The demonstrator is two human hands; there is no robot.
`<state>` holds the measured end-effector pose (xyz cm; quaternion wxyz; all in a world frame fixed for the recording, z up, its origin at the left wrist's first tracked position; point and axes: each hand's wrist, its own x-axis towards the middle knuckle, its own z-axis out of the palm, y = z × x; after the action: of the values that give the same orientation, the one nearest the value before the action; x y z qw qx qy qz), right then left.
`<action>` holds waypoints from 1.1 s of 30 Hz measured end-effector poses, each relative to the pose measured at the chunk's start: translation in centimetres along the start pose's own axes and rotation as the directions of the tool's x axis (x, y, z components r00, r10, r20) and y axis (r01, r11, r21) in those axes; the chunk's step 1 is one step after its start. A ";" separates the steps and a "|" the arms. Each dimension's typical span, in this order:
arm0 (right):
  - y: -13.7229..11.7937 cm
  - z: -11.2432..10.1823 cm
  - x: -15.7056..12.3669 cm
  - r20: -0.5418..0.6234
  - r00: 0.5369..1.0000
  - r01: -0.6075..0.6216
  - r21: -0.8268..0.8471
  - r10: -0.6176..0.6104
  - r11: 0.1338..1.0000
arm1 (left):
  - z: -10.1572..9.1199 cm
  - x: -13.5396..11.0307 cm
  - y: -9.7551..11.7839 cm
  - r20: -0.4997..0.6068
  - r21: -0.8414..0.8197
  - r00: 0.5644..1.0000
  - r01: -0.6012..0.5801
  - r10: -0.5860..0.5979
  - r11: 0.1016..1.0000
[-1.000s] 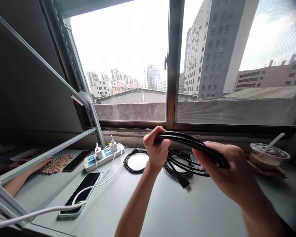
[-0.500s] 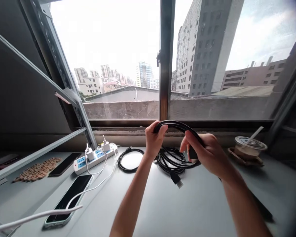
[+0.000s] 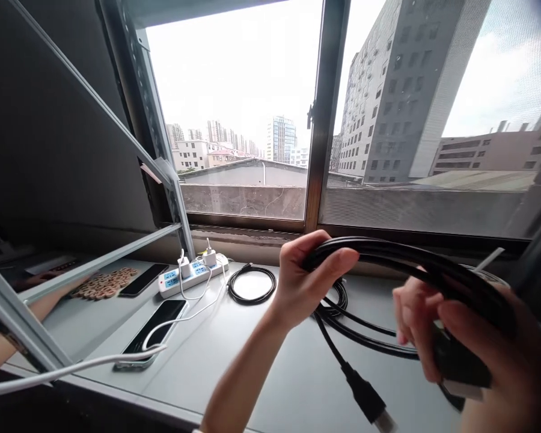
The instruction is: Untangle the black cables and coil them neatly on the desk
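My left hand (image 3: 309,282) is closed around one end of a bundle of thick black cable (image 3: 388,255), held up above the grey table (image 3: 261,373). My right hand (image 3: 473,343) grips the other end of the bundle at the lower right, close to the camera and partly blurred. Loose loops of the same cable (image 3: 356,328) trail down onto the table. One plug end (image 3: 369,403) hangs near the bottom edge.
A small black cable coil (image 3: 251,284) lies by the window. A white power strip (image 3: 190,275) with chargers feeds a white wire to a phone (image 3: 151,331). A second phone (image 3: 143,280) lies beside wooden pieces (image 3: 101,282). Another person's arm (image 3: 0,346) reaches in at left.
My right hand has slid right and toward me along the cable, stretching the bundle out. The plug end now dangles lower. The camera has shifted, hiding the iced drink behind my right hand.
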<state>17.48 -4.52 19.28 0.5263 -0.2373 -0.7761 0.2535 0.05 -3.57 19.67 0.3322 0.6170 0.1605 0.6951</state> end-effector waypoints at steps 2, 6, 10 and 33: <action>-0.1 -0.2 0.5 0.071 0.997 -0.038 0.006 0.037 0.999 | 0.2 -0.5 0.5 -0.065 0.067 0.998 0.003 0.002 0.998; 0.8 0.7 1.9 0.178 0.974 -0.126 -0.083 0.139 0.989 | 0.0 -1.9 1.6 -0.229 0.211 0.972 0.002 0.047 0.978; 2.8 3.3 2.1 0.028 1.000 0.019 -0.168 -0.015 0.986 | -1.2 -3.2 2.3 -0.306 0.237 0.950 0.139 -0.062 0.962; 17.6 7.9 -0.5 0.011 0.848 -0.515 -0.219 0.530 0.829 | -5.0 -9.2 -9.5 -0.290 0.192 0.679 0.731 -0.674 0.654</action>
<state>12.01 7.44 5.11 0.3813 -0.4850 -0.7219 0.3134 -2.14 -1.75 5.83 0.4639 0.4775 0.5197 0.5355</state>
